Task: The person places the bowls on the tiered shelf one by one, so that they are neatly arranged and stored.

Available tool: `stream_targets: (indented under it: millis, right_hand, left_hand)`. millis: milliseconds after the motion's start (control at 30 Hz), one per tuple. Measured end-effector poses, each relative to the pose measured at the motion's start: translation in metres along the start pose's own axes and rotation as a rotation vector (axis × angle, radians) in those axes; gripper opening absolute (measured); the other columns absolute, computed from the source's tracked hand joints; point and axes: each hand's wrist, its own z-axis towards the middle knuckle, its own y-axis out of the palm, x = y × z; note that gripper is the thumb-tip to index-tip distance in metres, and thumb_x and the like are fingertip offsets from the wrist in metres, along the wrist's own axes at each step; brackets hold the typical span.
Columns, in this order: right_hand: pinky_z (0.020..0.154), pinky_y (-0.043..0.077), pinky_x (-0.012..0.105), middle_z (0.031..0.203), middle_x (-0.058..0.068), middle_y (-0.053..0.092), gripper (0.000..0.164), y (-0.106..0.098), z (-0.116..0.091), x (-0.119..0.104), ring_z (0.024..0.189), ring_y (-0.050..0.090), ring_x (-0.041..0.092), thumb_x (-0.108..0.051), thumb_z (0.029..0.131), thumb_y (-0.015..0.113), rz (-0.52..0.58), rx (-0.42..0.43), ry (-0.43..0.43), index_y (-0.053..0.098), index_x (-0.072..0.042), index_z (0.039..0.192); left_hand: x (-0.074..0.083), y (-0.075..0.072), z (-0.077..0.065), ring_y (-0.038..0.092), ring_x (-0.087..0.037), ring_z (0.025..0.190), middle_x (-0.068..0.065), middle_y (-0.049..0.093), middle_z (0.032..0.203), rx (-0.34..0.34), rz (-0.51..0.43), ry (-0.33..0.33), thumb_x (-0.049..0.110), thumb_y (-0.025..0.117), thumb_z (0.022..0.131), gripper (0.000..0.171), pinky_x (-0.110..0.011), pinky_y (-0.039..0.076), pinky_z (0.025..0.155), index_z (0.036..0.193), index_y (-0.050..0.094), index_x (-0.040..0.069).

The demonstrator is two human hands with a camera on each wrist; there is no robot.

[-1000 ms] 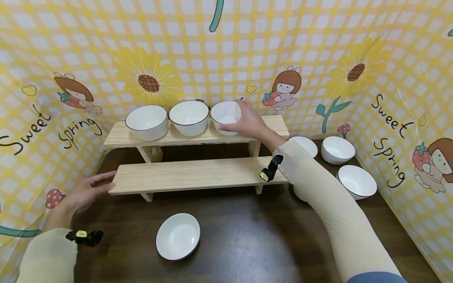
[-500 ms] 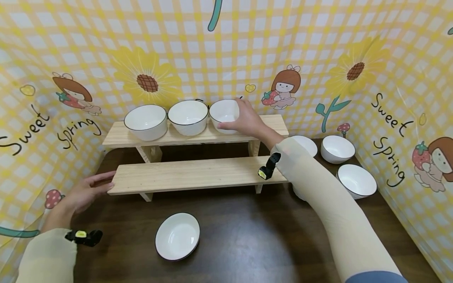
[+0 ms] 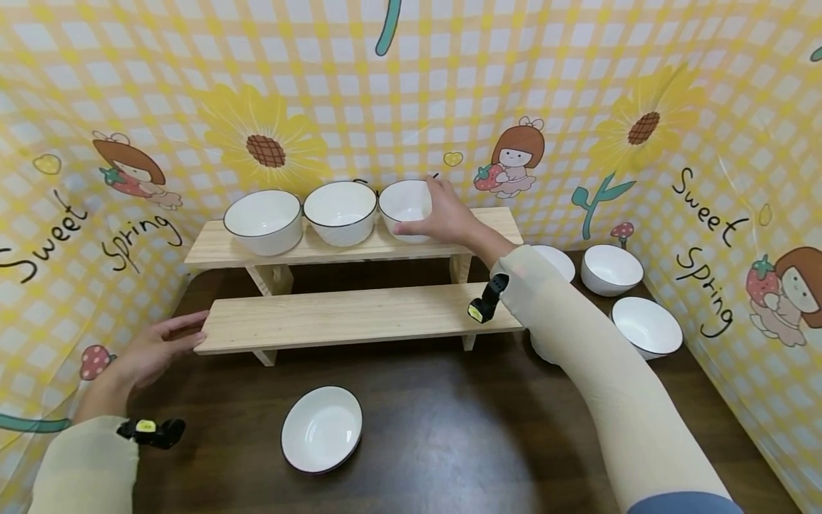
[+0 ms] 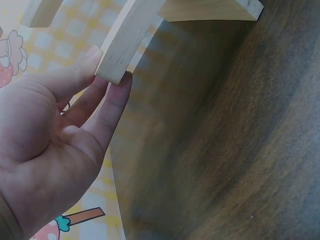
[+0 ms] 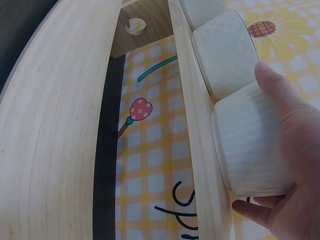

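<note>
My right hand (image 3: 447, 216) grips a white bowl (image 3: 404, 203) with a dark rim, the rightmost of three in a row on the upper board (image 3: 494, 227) of a two-step wooden shelf. In the right wrist view the thumb lies at the rim of this bowl (image 5: 252, 145), with fingers around its far side. A middle bowl (image 3: 340, 214) and a left bowl (image 3: 265, 223) stand beside it. At the other end, my left hand (image 3: 150, 350) pinches the left end of the lower board (image 3: 359, 315); in the left wrist view, thumb and fingers take this board end (image 4: 120, 55) from opposite faces.
One white bowl (image 3: 322, 430) sits on the dark wooden table (image 3: 449, 435) in front of the shelf. Several more stand at the right, among them a back bowl (image 3: 611, 270) and a nearer bowl (image 3: 645, 327); my right arm partly covers others. Checked yellow cloth (image 3: 411, 93) encloses the back and sides.
</note>
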Motion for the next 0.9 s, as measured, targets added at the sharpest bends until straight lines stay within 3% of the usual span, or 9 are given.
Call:
stream_targets:
  millis: [367, 600, 900]
  right_hand:
    - [0.117, 0.033, 0.046, 0.161, 0.021, 0.023, 0.125, -0.004, -0.002, -0.002, 0.145, 0.027, 0.034, -0.054, 0.075, 0.088, -0.086, -0.014, -0.029, 0.013, -0.006, 0.163]
    - [0.119, 0.029, 0.047, 0.161, 0.020, 0.026, 0.128, -0.006, -0.005, 0.006, 0.147, 0.025, 0.034, -0.055, 0.069, 0.091, -0.157, 0.041, -0.083, 0.017, -0.008, 0.162]
    - [0.122, 0.021, 0.054, 0.166, 0.023, 0.013, 0.132, -0.015, -0.018, 0.015, 0.153, 0.013, 0.039, -0.062, 0.073, 0.085, -0.315, 0.008, -0.166, 0.008, -0.005, 0.164]
  left_hand:
    - [-0.001, 0.000, 0.000, 0.054, 0.015, 0.100, -0.034, 0.026, 0.158, 0.012, -0.006, 0.003, 0.036, 0.066, 0.100, 0.076, -0.014, 0.051, 0.085, 0.158, 0.031, 0.001]
    - [-0.001, 0.001, 0.000, 0.054, 0.014, 0.100, -0.035, 0.025, 0.158, 0.005, -0.011, 0.000, 0.036, 0.065, 0.101, 0.076, -0.014, 0.051, 0.084, 0.159, 0.030, 0.001]
    - [0.001, 0.000, 0.000, 0.052, 0.016, 0.098, -0.035, 0.024, 0.159, 0.000, 0.006, -0.013, 0.038, 0.063, 0.102, 0.078, -0.012, 0.050, 0.083, 0.159, 0.026, -0.002]
